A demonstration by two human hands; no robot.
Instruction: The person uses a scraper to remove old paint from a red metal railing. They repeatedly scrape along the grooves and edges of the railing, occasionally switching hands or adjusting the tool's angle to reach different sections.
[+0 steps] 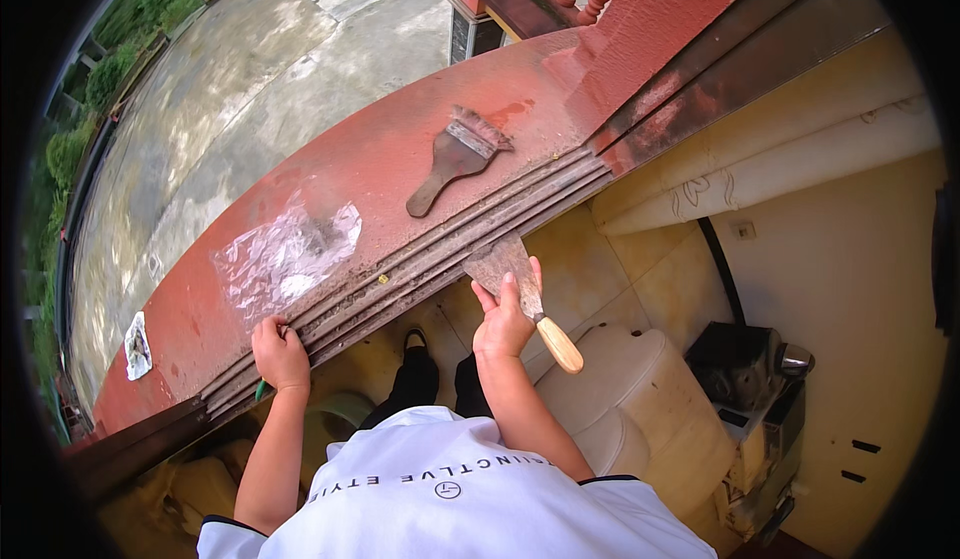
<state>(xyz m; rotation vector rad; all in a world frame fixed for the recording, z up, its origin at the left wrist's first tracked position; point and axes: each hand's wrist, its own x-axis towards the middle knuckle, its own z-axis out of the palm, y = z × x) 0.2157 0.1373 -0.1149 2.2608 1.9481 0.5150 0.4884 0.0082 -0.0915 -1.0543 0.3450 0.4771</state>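
Observation:
My right hand (504, 326) holds a putty knife (556, 341) with a wide, stained metal blade and a pale wooden handle. Its fingers lie against the blade, and the handle points down to the right. The blade's edge is over the inner side of the sliding-window track (420, 259), which is grimy with dirt in its grooves. At the track's left part, my left hand (281, 353) is closed round a thin tool, of which a green end (260, 389) sticks out below; the rest is mostly hidden by the fingers.
On the red sill (390, 154) lie a wide worn brush (457, 155), a crumpled clear plastic sheet (292, 251) and a small white piece (138, 345) with dark dirt. Indoors, a beige sofa (622, 401) stands at my right, near a curtain (765, 161). A concrete yard (247, 94) lies outside.

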